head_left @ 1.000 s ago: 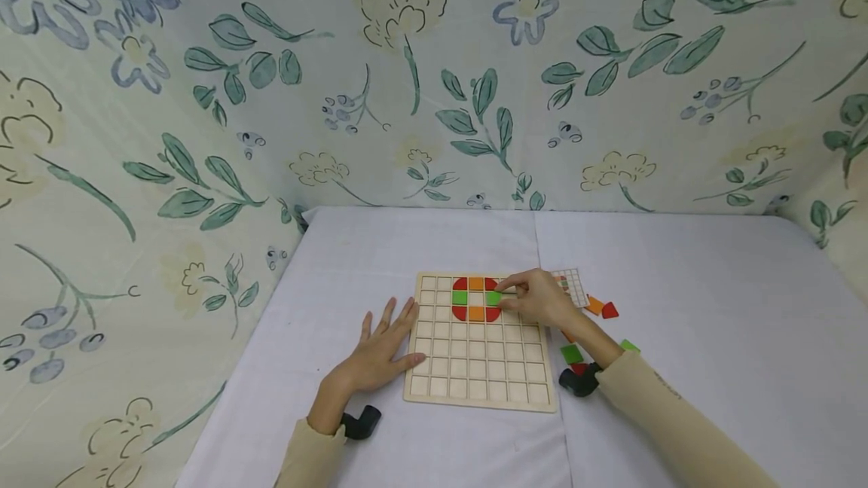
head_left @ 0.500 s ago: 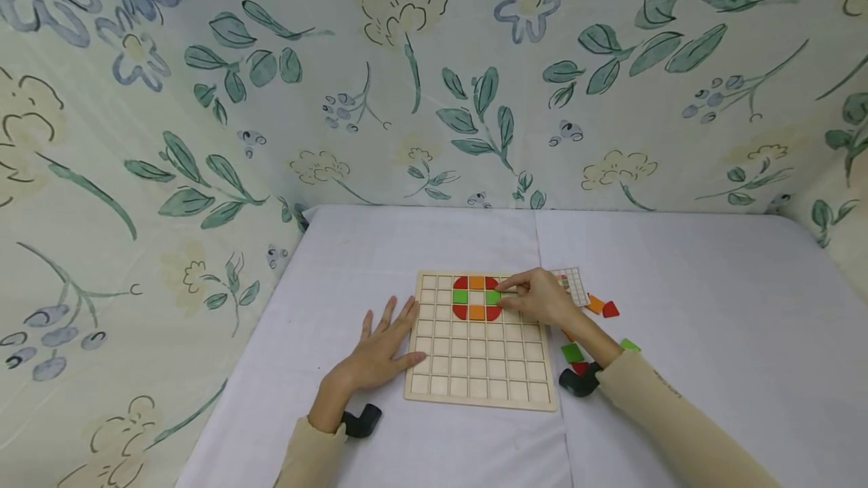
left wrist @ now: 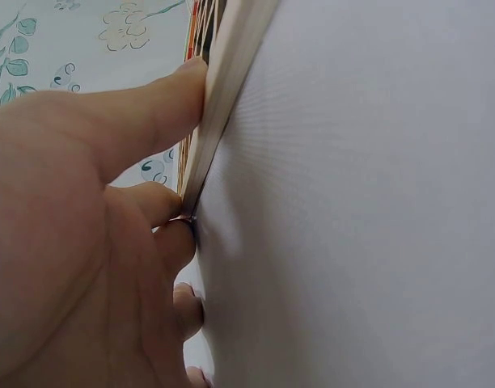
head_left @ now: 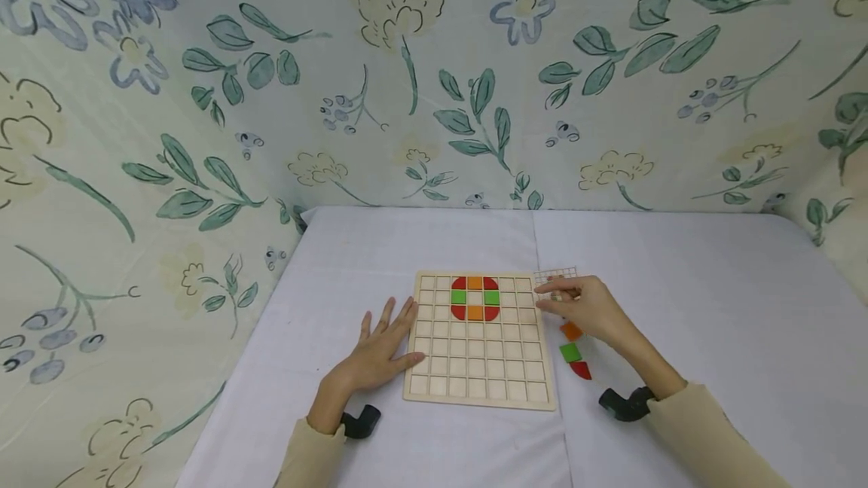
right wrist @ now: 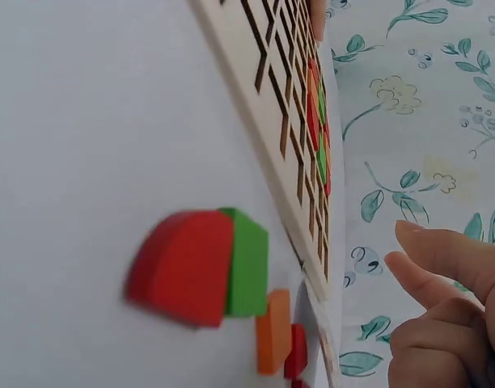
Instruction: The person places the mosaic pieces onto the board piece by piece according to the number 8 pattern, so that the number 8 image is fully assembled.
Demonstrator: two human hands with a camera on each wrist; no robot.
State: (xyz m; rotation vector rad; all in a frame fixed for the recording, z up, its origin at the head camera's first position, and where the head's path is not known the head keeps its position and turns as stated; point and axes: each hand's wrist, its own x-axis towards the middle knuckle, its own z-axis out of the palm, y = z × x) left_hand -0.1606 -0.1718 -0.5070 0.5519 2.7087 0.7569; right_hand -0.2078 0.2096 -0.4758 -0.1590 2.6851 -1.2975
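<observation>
In the head view a wooden grid board (head_left: 468, 352) lies on the white-covered table. Near its far edge, red quarter-rounds (head_left: 459, 284), orange squares (head_left: 475, 312) and green squares (head_left: 491, 297) form a ring around one bare cell. My left hand (head_left: 376, 352) is spread at the board's left side, thumb on its edge; the left wrist view has the thumb (left wrist: 154, 113) against the rim. Over the board's right edge and a printed grid card (head_left: 566, 272) hovers my right hand (head_left: 593, 311), thumb and forefinger apart with nothing visible between them.
Right of the board lie a loose orange square (head_left: 572, 331), a green square (head_left: 570, 352) and a red quarter-round (head_left: 581, 370). More red shows behind them in the right wrist view, past the orange piece (right wrist: 273, 331). A floral cloth (head_left: 407, 96) hangs behind the table.
My right hand has left the green square at the ring's right side and moved right, toward the card and loose pieces. The left hand and the board have stayed put.
</observation>
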